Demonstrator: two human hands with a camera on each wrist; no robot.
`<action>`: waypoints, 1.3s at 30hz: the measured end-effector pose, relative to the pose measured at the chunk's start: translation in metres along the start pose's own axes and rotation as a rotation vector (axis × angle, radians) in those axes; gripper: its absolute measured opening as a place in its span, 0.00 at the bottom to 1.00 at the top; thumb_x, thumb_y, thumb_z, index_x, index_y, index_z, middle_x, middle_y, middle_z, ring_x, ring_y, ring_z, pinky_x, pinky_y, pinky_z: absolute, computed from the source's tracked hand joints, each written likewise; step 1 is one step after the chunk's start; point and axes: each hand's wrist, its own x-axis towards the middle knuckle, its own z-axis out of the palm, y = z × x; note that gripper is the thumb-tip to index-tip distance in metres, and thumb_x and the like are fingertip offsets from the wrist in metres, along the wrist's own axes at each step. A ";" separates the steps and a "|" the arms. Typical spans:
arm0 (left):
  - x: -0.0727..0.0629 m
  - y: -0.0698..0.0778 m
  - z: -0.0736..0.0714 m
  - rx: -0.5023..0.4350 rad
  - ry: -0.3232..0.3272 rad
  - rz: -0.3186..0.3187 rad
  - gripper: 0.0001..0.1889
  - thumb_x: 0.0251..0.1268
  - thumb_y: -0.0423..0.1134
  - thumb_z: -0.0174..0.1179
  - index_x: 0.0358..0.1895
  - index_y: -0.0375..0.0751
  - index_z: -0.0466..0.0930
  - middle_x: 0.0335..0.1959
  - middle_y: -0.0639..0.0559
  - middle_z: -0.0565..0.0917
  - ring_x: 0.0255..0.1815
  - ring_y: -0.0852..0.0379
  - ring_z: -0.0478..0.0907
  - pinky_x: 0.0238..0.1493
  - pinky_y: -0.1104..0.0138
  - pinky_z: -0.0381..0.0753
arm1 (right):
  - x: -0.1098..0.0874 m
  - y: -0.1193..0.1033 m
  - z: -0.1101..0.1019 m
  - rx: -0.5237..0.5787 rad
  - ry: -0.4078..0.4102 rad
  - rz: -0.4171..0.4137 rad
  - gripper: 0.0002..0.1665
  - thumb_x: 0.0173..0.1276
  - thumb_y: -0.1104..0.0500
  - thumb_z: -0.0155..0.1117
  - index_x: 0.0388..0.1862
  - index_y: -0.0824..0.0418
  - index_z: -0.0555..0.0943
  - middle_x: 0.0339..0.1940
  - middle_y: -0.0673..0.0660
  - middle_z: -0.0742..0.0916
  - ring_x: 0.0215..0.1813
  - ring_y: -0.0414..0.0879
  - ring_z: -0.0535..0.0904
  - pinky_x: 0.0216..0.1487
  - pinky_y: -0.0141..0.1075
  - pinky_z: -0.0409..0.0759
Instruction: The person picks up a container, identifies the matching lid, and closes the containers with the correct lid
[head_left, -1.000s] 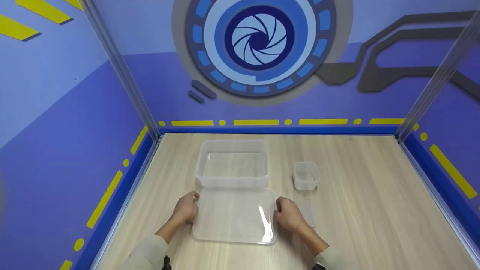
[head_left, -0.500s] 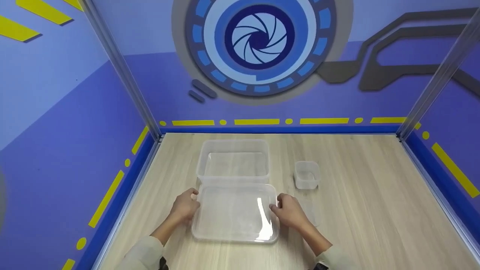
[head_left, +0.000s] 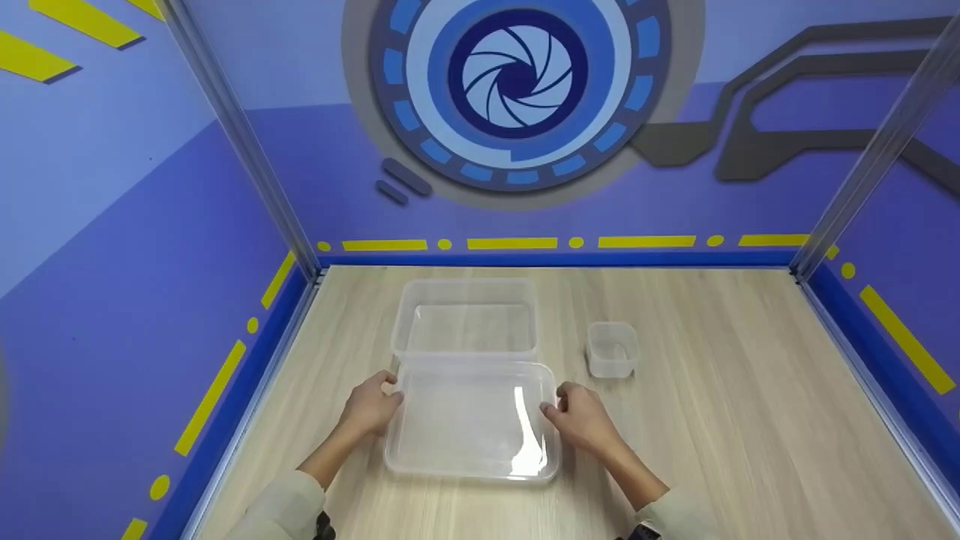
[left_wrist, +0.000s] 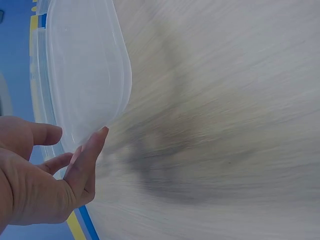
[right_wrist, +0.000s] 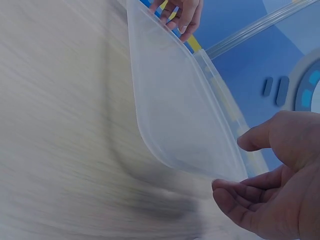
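A clear rectangular plastic lid (head_left: 469, 424) is held by its two short sides in front of the large box. My left hand (head_left: 371, 405) grips its left edge, with the thumb over the top and fingers below. On the opposite edge, my right hand (head_left: 583, 416) pinches the lid the same way. Both wrist views show a gap and a shadow between the lid and the wooden table, so it is raised. Behind it stands the large translucent box (head_left: 469, 330), open at the top; the lid's far edge overlaps its front wall in the head view.
A small square translucent container (head_left: 613, 351) stands open right of the large box. The wooden table (head_left: 750, 390) is enclosed by blue and purple panels (head_left: 300, 180) with metal corner posts (head_left: 247, 135).
Both hands have lifted the lid off the table and moved it slightly forward, toward the large box. The thumbs have come over its edges. The box and small container stay put.
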 end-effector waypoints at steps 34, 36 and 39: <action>-0.012 0.010 -0.014 0.019 0.005 0.017 0.22 0.77 0.40 0.59 0.68 0.32 0.75 0.30 0.46 0.80 0.24 0.51 0.82 0.20 0.64 0.83 | -0.002 -0.011 -0.011 0.037 -0.046 0.024 0.16 0.69 0.58 0.73 0.43 0.71 0.83 0.24 0.50 0.79 0.28 0.43 0.73 0.31 0.39 0.74; -0.012 0.011 -0.015 0.008 0.004 0.015 0.22 0.77 0.40 0.59 0.67 0.32 0.75 0.32 0.45 0.80 0.24 0.50 0.82 0.21 0.63 0.84 | -0.001 -0.011 -0.011 0.037 -0.047 0.026 0.15 0.70 0.58 0.73 0.43 0.71 0.83 0.24 0.51 0.79 0.28 0.44 0.74 0.30 0.39 0.74; -0.013 0.013 -0.017 -0.009 -0.001 0.014 0.22 0.77 0.40 0.59 0.66 0.32 0.74 0.34 0.44 0.80 0.25 0.50 0.82 0.22 0.62 0.85 | -0.001 -0.011 -0.012 0.036 -0.046 0.034 0.14 0.70 0.58 0.73 0.42 0.70 0.83 0.24 0.51 0.79 0.28 0.44 0.74 0.31 0.39 0.74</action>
